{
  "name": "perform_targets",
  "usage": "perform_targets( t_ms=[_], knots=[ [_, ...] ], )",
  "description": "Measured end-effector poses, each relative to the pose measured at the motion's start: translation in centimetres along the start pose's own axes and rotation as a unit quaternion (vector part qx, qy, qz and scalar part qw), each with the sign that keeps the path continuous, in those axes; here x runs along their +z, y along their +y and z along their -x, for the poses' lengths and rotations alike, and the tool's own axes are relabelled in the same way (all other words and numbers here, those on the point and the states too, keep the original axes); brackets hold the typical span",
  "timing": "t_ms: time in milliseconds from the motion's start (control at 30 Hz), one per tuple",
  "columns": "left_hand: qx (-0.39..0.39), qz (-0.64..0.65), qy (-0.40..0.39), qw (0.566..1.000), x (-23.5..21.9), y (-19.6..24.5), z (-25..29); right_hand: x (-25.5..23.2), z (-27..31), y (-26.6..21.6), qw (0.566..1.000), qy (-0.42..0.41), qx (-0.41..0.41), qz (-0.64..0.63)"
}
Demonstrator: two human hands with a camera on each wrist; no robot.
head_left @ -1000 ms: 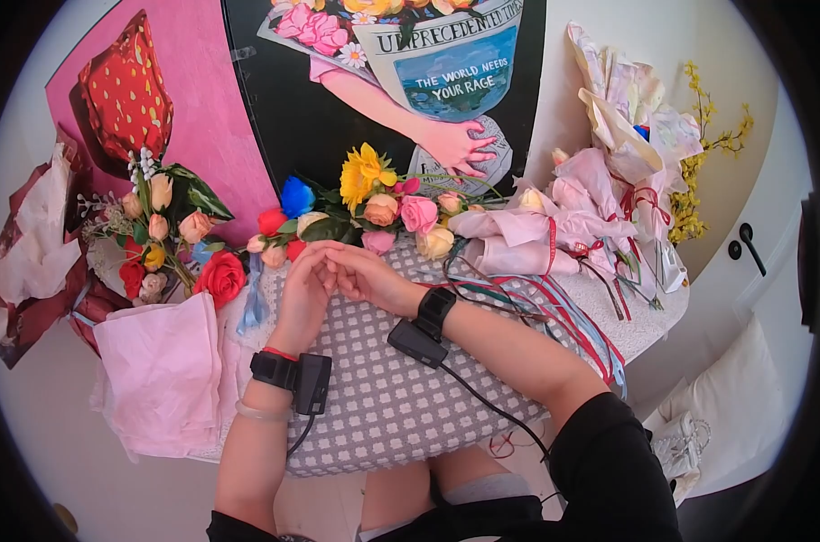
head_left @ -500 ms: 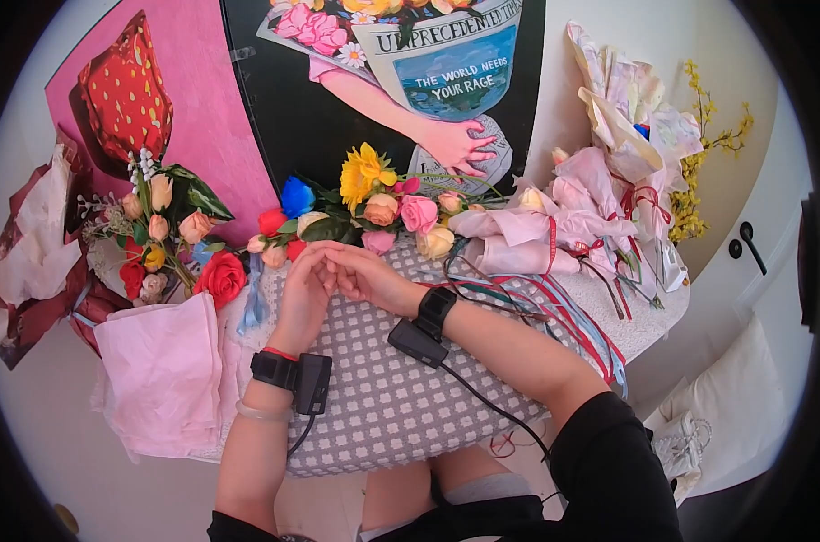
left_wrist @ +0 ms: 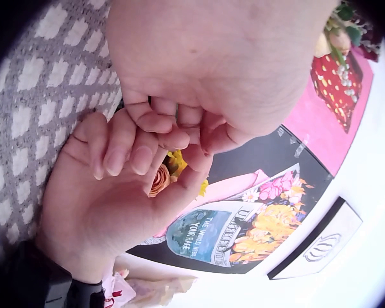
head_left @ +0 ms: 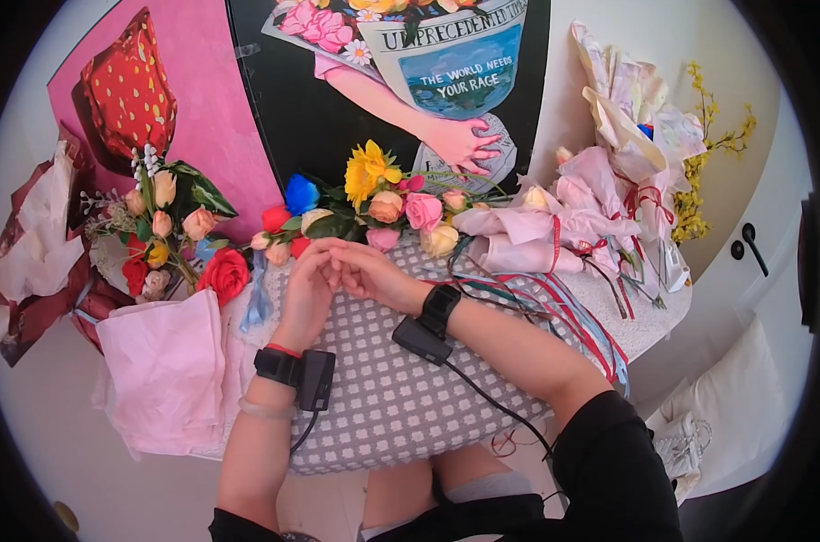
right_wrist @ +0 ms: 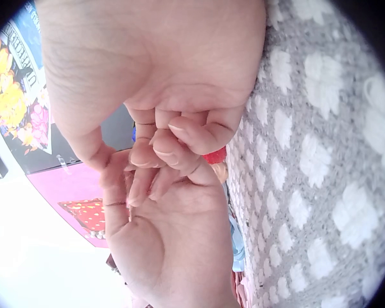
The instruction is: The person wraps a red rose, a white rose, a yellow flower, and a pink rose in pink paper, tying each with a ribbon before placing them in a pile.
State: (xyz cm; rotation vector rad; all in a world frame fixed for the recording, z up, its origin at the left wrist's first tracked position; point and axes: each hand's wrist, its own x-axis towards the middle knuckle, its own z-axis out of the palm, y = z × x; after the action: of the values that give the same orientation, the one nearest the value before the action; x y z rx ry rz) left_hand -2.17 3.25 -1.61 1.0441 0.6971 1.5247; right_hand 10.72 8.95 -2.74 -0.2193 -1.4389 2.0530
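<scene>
Both hands are met fingertip to fingertip on the grey patterned cloth [head_left: 383,397]: left hand [head_left: 306,294] and right hand [head_left: 369,275] curled, holding nothing visible; flowers [head_left: 387,208] lie just beyond, nearer the right hand.

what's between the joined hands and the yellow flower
In the head view, a cream rose with dark green leaves lies between the left hand, the right hand and the yellow flower.

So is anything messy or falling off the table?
Yes. The ribbons, red, blue and dark, lie in a loose tangle and trail over the table's right edge. The pink tissue paper is crumpled and droops over the left edge. The left hand and right hand hold nothing, fingers touching each other.
</scene>
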Motion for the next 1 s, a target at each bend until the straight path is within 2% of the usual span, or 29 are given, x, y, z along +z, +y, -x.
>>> perform_targets(
  t_ms=[100, 167, 200, 267, 333, 367, 400, 433, 467, 500, 533, 567, 600, 633, 667, 733, 800, 833, 933, 1000],
  knots=[
    [0.011, 0.047, 0.028, 0.998, 0.4, -0.1, 0.0, 0.6, 0.1, -0.7, 0.999, 0.032, -0.001, -0.005],
    [0.036, 0.062, 0.029, 0.997, 0.4, 0.3, 0.1, 1.2, -0.1, -2.9, 0.984, 0.064, -0.063, 0.154],
    [0.061, 0.077, 0.031, 0.995, 0.3, 0.5, 0.1, 2.7, 0.3, -4.8, 0.966, 0.044, -0.132, 0.218],
    [0.039, 0.077, 0.043, 0.995, -0.1, 0.4, 0.1, 3.9, 0.9, -8.6, 0.942, -0.002, -0.158, 0.298],
    [0.009, 0.070, 0.050, 0.996, -1.2, -0.3, -0.1, 5.4, 2.7, -12.6, 0.925, 0.001, -0.153, 0.348],
    [0.007, 0.076, 0.049, 0.996, -1.1, -0.3, 0.0, 5.5, 3.5, -14.1, 0.882, 0.031, -0.158, 0.443],
    [0.006, 0.047, 0.058, 0.997, -0.9, -0.2, 0.0, 5.0, 4.3, -15.2, 0.872, 0.034, -0.148, 0.464],
    [0.007, 0.020, 0.066, 0.998, -0.7, -0.1, 0.1, 3.6, 5.1, -16.6, 0.808, 0.035, -0.137, 0.572],
    [-0.002, 0.026, 0.056, 0.998, -0.7, 0.0, 0.1, 3.1, 6.5, -18.3, 0.769, 0.049, -0.083, 0.632],
    [0.001, 0.045, 0.047, 0.998, -0.8, -0.4, 0.1, -1.1, 8.7, -19.9, 0.642, 0.073, -0.046, 0.761],
    [-0.029, 0.039, 0.042, 0.998, -1.3, -0.6, -0.1, -2.8, 10.5, -20.2, 0.569, 0.088, -0.036, 0.817],
    [-0.058, 0.031, 0.033, 0.997, -1.4, -0.7, -0.3, -5.1, 11.9, -19.9, 0.452, 0.137, -0.019, 0.881],
    [-0.058, 0.015, 0.031, 0.998, -0.9, -0.4, 0.0, -6.5, 13.6, -19.7, 0.381, 0.151, -0.015, 0.912],
    [-0.054, 0.019, 0.022, 0.998, -0.8, -0.5, -0.1, -8.2, 14.8, -19.8, 0.296, 0.134, 0.090, 0.941],
    [-0.055, 0.014, -0.006, 0.998, -0.9, -0.7, -0.2, -9.9, 16.2, -19.6, 0.304, 0.145, 0.080, 0.938],
    [-0.076, -0.002, -0.036, 0.996, -0.8, -0.5, 0.0, -10.0, 17.3, -19.3, 0.313, 0.158, 0.067, 0.934],
    [-0.090, -0.001, -0.032, 0.995, -0.3, -0.4, 0.2, -8.2, 17.6, -19.5, 0.429, 0.218, 0.158, 0.862],
    [-0.105, 0.003, -0.026, 0.994, -0.1, -0.3, 0.3, -8.9, 17.9, -19.4, 0.429, 0.219, 0.156, 0.862],
    [-0.081, -0.014, -0.004, 0.997, 0.0, 0.0, 0.4, -10.6, 18.4, -19.5, 0.418, 0.183, 0.123, 0.881],
    [-0.070, -0.019, 0.011, 0.997, -0.2, 0.2, 0.3, -9.6, 18.3, -19.8, 0.454, 0.189, 0.163, 0.856]
  ],
)
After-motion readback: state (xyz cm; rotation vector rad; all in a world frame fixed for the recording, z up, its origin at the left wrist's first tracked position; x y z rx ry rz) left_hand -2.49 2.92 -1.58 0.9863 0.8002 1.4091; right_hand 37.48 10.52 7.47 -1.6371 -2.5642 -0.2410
